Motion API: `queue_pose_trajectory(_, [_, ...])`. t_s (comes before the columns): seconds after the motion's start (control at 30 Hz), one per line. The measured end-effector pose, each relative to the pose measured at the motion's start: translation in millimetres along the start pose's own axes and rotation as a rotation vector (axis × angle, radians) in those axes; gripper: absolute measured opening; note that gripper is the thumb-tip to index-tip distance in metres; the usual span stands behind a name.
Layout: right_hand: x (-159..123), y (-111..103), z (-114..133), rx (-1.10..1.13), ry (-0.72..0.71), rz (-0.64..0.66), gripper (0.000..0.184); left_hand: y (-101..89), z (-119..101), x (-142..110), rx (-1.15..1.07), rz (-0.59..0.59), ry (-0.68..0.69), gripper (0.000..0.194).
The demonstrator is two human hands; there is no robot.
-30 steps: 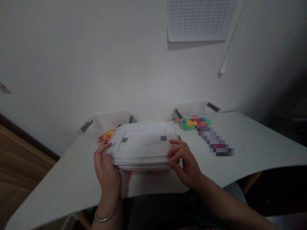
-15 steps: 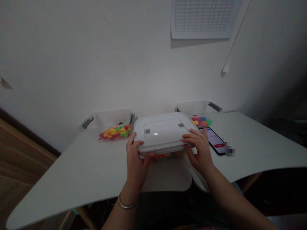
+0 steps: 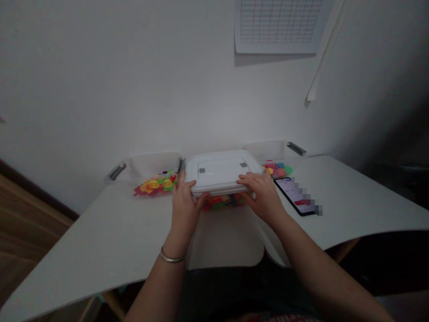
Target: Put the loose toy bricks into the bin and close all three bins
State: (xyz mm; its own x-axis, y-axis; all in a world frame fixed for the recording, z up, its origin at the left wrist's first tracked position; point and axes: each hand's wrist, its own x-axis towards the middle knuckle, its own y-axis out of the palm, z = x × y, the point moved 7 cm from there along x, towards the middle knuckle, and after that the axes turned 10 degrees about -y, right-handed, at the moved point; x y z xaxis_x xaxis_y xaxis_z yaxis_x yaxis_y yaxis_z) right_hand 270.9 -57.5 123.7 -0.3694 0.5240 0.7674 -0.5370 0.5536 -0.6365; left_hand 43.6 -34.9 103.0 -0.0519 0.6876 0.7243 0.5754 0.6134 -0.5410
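Note:
A clear storage box (image 3: 224, 202) with colourful plastic pieces inside stands at the middle of the table, topped by a white lid (image 3: 223, 172) with two small grey marks. My left hand (image 3: 184, 203) grips its left front corner, fingers on the lid and side, thumb in front below the rim. At the right front corner, my right hand (image 3: 263, 192) has its fingers over the lid's edge and its thumb under the rim. Whether the lid is fully seated cannot be made out.
Open clear bins of colourful pieces stand at the wall, a left bin (image 3: 150, 162) and a right bin (image 3: 268, 150), both with grey latches. A phone (image 3: 295, 197) lies right of my right hand. The white table (image 3: 134, 237) has a curved front edge. A printed sheet (image 3: 276, 27) hangs above.
Both hands and the lidded box have moved a little away from me, toward the wall. The whole view has shifted slightly. Both hands keep their grip on the box.

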Motion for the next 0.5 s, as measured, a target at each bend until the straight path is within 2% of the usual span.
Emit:
queue_pose_trajectory(0.23, [21.4, 14.8, -3.4, -0.002, 0.029, 0.033, 0.025, 2.3, 5.1, 21.0, 0.206, 0.029, -0.045, 0.038])
queue_pose_trajectory(0.4, [19.0, 16.6, 3.6, 0.008, 0.009, 0.029, 0.025, -2.9, 9.7, 19.1, 0.118, 0.028, 0.004, 0.043])
queue_pose_trajectory(0.5, [16.6, 15.2, 8.0, 0.027, -0.017, 0.031, 0.026, -9.1, 13.3, 15.7, 0.063, -0.015, 0.004, 0.040])
